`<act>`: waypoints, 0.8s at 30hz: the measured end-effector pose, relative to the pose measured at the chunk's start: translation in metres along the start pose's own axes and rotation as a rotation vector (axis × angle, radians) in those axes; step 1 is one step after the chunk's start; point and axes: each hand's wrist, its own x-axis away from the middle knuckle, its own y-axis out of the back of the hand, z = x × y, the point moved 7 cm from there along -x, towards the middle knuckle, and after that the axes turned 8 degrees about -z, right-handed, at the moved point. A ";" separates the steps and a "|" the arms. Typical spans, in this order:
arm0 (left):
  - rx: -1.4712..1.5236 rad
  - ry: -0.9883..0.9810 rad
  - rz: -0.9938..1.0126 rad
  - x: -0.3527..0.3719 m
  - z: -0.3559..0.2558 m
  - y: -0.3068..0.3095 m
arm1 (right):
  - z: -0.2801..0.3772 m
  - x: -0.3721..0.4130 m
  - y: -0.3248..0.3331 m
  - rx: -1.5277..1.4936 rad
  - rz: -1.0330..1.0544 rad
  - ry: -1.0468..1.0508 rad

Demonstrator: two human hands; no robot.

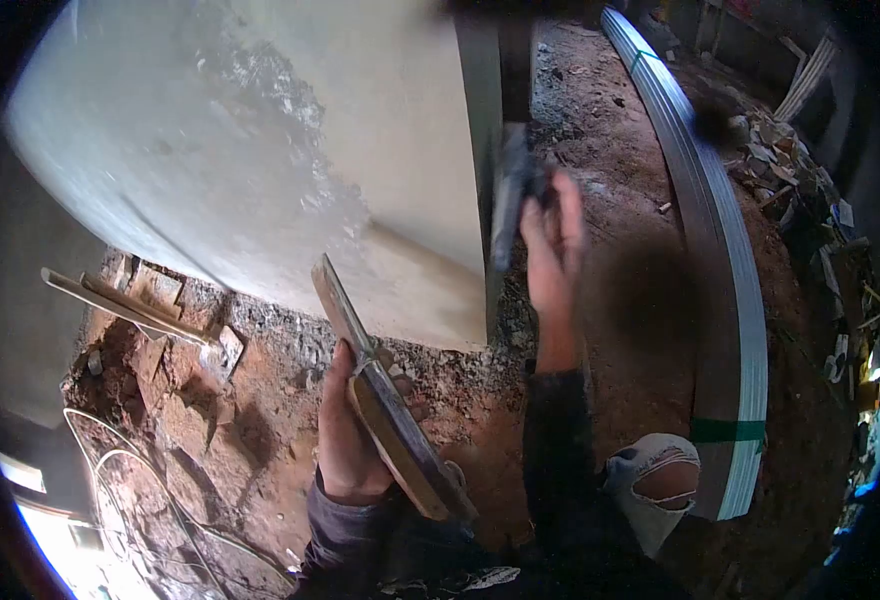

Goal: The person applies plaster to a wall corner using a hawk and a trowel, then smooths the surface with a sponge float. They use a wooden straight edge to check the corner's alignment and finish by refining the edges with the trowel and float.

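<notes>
My left hand (352, 440) is wrapped round a long, flat plastering tool (400, 440), seen almost edge-on, with pale smears along it. It slants from upper left to lower right below the wall. My right hand (556, 245), blurred by motion, grips a trowel (508, 205) by its back. The trowel stands nearly upright at the narrow side face of the plastered wall (400, 110); whether it touches is hard to tell. On the wall's broad face, a darker, rough patch (280, 110) runs down the middle of smoother pale plaster.
Long bundled metal profiles (730, 270) with green straps lie on the dirt floor at right. Rubble (790, 180) is heaped beyond them. Wooden strips (125, 305), broken slabs (195, 425) and a loose cable (145, 460) lie at left. A torn pale covering (655, 480) shows near my right knee.
</notes>
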 end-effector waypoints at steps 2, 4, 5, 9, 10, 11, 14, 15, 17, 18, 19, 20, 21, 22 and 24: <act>0.016 0.026 0.001 0.002 0.000 -0.004 | 0.006 0.002 -0.011 0.012 -0.047 0.030; 0.037 0.058 -0.012 -0.001 0.004 0.001 | 0.021 -0.023 -0.021 0.069 -0.069 0.075; 0.102 0.049 0.032 -0.006 0.005 0.005 | 0.023 -0.036 -0.023 0.126 -0.084 0.124; 0.145 0.024 0.099 0.001 -0.002 0.000 | 0.009 -0.036 -0.002 0.165 -0.120 0.001; 0.142 -0.020 0.074 -0.002 -0.004 0.007 | 0.006 -0.022 0.005 0.076 -0.113 -0.002; 0.146 -0.026 0.081 -0.003 -0.003 0.009 | 0.007 -0.015 0.003 0.072 -0.109 0.006; 0.147 -0.044 0.077 -0.003 -0.003 0.013 | 0.012 -0.010 -0.012 0.221 -0.101 0.173; 0.144 -0.038 0.060 -0.002 -0.001 0.013 | 0.008 -0.024 -0.014 0.207 -0.118 0.154; -0.025 -0.103 0.097 0.002 -0.005 0.005 | -0.003 -0.047 -0.006 0.281 -0.107 0.022; -0.094 -0.100 0.132 0.005 -0.004 0.001 | -0.001 -0.054 0.001 0.334 -0.160 0.125; -0.026 -0.111 0.124 0.003 0.001 0.003 | 0.003 -0.046 0.022 0.473 -0.269 0.133; -0.058 -0.167 0.141 -0.002 0.000 0.003 | 0.011 -0.037 0.035 0.384 -0.285 -0.024; -0.082 -0.225 0.146 -0.004 -0.002 0.003 | 0.028 -0.021 0.042 0.412 -0.272 0.040; -0.085 -0.287 0.166 0.006 -0.006 -0.006 | 0.043 -0.003 0.045 0.435 -0.257 0.097; -0.099 -0.426 0.233 0.015 -0.012 -0.017 | 0.064 0.027 0.038 0.266 -0.162 -0.017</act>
